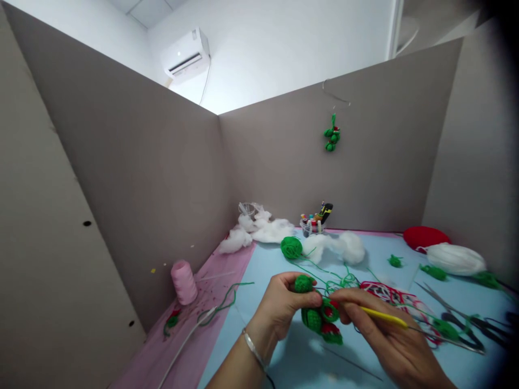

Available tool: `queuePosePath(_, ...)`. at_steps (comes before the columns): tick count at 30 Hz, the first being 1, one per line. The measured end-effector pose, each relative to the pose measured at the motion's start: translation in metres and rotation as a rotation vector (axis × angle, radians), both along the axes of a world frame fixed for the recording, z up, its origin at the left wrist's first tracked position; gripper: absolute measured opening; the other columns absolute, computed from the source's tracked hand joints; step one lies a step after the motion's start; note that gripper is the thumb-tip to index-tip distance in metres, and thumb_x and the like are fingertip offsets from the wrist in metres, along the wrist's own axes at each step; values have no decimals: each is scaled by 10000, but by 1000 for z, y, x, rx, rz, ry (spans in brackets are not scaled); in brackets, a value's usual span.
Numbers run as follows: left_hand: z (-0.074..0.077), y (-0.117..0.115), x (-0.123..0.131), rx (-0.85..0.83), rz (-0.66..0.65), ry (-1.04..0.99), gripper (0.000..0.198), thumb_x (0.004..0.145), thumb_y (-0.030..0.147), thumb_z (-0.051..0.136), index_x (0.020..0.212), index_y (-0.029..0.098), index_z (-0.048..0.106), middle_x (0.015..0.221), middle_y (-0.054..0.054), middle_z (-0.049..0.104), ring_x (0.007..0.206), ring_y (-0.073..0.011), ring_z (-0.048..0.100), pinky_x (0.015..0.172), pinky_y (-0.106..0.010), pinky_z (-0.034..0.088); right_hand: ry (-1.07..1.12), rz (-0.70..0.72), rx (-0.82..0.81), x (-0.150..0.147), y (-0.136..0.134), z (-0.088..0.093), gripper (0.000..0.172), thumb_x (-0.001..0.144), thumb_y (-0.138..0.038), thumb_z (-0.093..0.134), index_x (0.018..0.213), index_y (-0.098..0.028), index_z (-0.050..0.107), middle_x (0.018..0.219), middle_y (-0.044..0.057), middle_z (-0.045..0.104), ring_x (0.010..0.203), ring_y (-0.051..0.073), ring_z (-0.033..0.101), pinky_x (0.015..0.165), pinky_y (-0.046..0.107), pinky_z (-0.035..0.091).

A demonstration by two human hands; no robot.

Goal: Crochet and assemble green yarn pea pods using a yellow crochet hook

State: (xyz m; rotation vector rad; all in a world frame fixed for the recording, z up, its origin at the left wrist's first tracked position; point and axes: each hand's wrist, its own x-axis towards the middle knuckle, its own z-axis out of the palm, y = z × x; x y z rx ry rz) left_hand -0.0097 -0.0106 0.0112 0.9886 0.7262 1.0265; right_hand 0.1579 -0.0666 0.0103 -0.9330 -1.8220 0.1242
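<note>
Pinched in my left hand [279, 305] is a small green crocheted piece [312, 320] with rounded lobes and red parts. My right hand [387, 340] is closed around a crochet hook [385, 317] with a yellow grip, its metal shaft sticking out to the right. The fingertips of that hand meet the right side of the crocheted piece, so the hook's working tip is hidden. Green yarn [344, 280] lies in loose loops just behind both hands. Below the piece, a thin metal needle or rod [352, 363] rests on the blue mat.
A green yarn ball [291, 247], white stuffing [273, 231] and a container of pens [314, 227] stand toward the back. Scissors [450, 308] and red-and-white yarn [395, 294] lie at right. A pink thread cone [184, 282] is at left; a green crocheted ornament [331, 138] hangs on the partition.
</note>
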Motion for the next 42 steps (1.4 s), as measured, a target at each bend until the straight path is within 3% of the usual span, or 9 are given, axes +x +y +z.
queuePosePath(7, 3, -1, 1, 19, 37, 9, 507, 305, 260, 915, 714, 102, 661, 644, -10, 614, 608, -111, 514, 631, -253, 380, -120, -18, 177, -6, -3, 0, 208, 842, -142, 555, 1004, -256, 619, 878, 33, 701, 791, 179, 691, 694, 226, 550)
queuePosePath(14, 1, -2, 2, 17, -36, -19, 459, 450, 320, 882, 792, 94, 676, 692, -19, 611, 658, -114, 523, 681, -253, 383, -97, -34, 194, -12, -3, -9, 325, 848, -110, 538, 1125, -274, 583, 999, 55, 642, 892, 175, 667, 748, 214, 539)
queuePosePath(18, 2, -3, 1, 44, -106, -8, 492, 509, 403, 850, 848, 91, 679, 744, -31, 608, 708, -129, 525, 718, -268, 385, -51, -64, 185, -9, -3, -12, 320, 847, -122, 547, 1118, -286, 595, 1029, 46, 626, 920, 177, 654, 771, 214, 532)
queuePosePath(23, 6, -5, 1, 115, -161, 141, 498, 506, 452, 833, 817, 92, 684, 663, 13, 540, 624, -85, 407, 610, -231, 295, -36, -74, 191, -8, -3, -10, 346, 848, -120, 542, 1132, -309, 602, 1027, 38, 630, 919, 182, 652, 738, 218, 538)
queuePosePath(33, 0, -2, 2, 104, -116, 163, 537, 522, 466, 813, 896, 95, 710, 688, -6, 567, 631, -96, 413, 592, -240, 283, -28, -101, 169, -5, -4, -14, 329, 837, -142, 563, 1110, -314, 627, 1030, 44, 645, 925, 200, 658, 760, 254, 546)
queuePosePath(38, 5, -5, 3, 114, -118, 190, 558, 509, 512, 796, 867, 91, 717, 661, 5, 545, 609, -91, 376, 577, -245, 246, -6, -46, 161, -5, -2, -12, 317, 816, -149, 582, 1071, -315, 668, 998, 30, 678, 916, 199, 675, 753, 234, 555)
queuePosePath(42, 7, -6, 1, 105, -155, 232, 494, 518, 537, 776, 762, 113, 709, 606, 33, 491, 574, -82, 312, 550, -249, 196, 58, 7, 56, -4, -2, -11, 289, 812, -174, 595, 1039, -318, 702, 994, 29, 692, 892, 199, 678, 740, 231, 559)
